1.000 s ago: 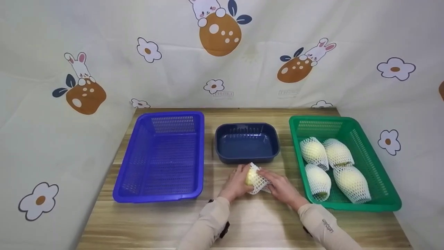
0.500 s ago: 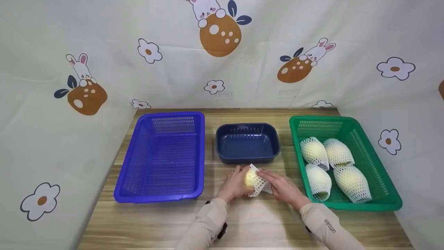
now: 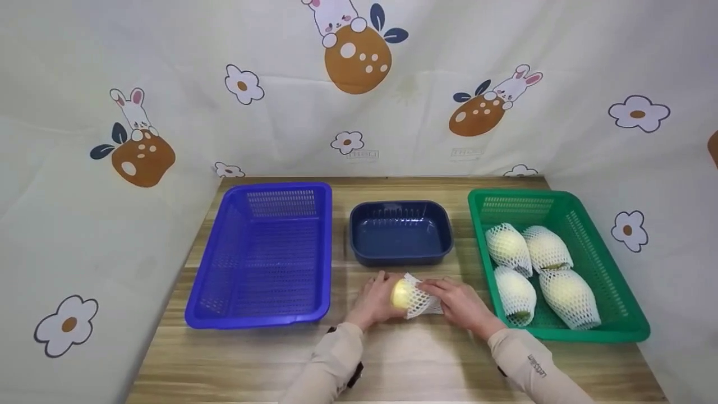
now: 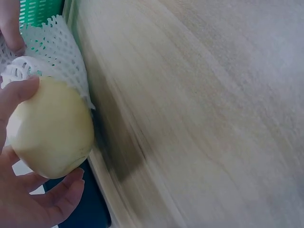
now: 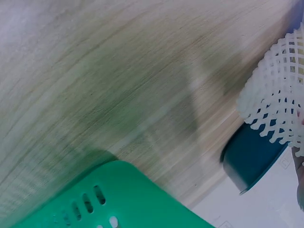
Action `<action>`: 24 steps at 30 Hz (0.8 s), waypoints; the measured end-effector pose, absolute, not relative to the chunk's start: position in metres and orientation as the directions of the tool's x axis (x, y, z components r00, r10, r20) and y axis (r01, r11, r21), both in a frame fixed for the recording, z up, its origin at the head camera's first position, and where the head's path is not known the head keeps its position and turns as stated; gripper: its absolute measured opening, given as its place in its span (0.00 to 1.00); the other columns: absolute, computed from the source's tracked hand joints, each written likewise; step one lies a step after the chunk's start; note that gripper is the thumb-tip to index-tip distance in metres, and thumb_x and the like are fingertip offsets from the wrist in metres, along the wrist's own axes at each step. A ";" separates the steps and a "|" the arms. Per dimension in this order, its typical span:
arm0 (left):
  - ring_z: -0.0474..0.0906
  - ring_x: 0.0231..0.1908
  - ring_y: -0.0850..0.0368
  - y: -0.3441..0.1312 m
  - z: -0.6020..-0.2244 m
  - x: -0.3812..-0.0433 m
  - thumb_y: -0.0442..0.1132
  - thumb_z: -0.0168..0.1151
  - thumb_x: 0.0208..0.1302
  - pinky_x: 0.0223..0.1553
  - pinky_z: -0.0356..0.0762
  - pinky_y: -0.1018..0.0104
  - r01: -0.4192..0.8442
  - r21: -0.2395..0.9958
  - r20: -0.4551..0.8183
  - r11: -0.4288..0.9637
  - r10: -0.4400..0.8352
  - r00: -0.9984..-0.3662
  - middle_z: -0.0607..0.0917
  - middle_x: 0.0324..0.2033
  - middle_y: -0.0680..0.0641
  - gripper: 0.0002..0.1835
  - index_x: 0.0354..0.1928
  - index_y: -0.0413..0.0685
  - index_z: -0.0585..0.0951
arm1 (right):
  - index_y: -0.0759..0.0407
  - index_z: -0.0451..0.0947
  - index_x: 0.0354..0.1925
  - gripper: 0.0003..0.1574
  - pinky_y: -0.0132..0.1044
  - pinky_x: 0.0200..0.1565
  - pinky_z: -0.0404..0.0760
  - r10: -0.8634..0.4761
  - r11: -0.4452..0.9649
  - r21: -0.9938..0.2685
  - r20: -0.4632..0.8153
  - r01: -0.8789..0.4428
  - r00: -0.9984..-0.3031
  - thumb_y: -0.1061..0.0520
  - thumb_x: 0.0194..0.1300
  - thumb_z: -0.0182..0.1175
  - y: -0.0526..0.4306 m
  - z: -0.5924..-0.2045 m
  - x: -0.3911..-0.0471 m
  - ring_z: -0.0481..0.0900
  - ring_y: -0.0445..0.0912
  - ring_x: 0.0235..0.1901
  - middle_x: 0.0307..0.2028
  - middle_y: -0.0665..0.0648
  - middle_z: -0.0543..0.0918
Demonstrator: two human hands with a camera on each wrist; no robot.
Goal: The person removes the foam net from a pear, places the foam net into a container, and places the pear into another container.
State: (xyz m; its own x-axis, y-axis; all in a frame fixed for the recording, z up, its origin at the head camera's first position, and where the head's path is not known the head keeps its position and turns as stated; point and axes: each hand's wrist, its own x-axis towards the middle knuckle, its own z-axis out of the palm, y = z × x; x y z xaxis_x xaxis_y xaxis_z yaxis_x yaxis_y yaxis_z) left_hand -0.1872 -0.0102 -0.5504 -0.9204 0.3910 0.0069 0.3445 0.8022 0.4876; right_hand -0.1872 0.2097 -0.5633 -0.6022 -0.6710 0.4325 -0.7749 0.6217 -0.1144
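Observation:
A smooth, pale yellow oval fruit (image 3: 400, 294) is in my left hand (image 3: 373, 300), near the middle of the table. In the left wrist view, the thumb and fingertips curl around the bare fruit (image 4: 54, 130). A white foam net sleeve (image 3: 419, 300) covers only the fruit's right end. My right hand (image 3: 463, 304) pinches the sleeve on the side away from the left hand. In the right wrist view, the loose mesh of the sleeve (image 5: 273, 92) shows, while most of the right hand is out of frame.
A green basket (image 3: 611, 252) on the right holds several fruits in net sleeves (image 3: 567, 296). A purple-blue basket (image 3: 261, 269) stands on the left. Beyond the hands is a dark blue bin (image 3: 401, 238), with the patterned cloth (image 3: 291, 123) rising behind the table.
The sleeve has slid rightward along the fruit, baring more yellow skin. My left hand has shifted slightly left with the fruit, and the right hand slightly right with the sleeve.

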 end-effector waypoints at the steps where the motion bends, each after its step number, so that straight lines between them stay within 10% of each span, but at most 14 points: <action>1: 0.71 0.41 0.45 -0.011 -0.550 -0.187 0.53 0.69 0.34 0.41 0.69 0.53 0.340 0.490 0.001 0.803 0.389 -0.921 0.70 0.44 0.45 0.41 0.57 0.54 0.69 | 0.52 0.75 0.50 0.34 0.42 0.42 0.74 -0.671 0.622 -0.112 0.433 -0.775 -0.601 0.71 0.41 0.53 0.210 -0.563 -0.187 0.76 0.47 0.41 0.44 0.52 0.78; 24: 0.73 0.34 0.47 -0.035 -0.490 -0.176 0.59 0.68 0.36 0.30 0.73 0.54 0.389 0.406 0.135 0.827 0.367 -0.921 0.71 0.41 0.45 0.41 0.57 0.52 0.68 | 0.55 0.77 0.48 0.30 0.42 0.33 0.75 -0.599 0.627 -0.082 0.585 -0.774 -0.547 0.69 0.43 0.52 0.215 -0.504 -0.194 0.76 0.51 0.35 0.47 0.56 0.77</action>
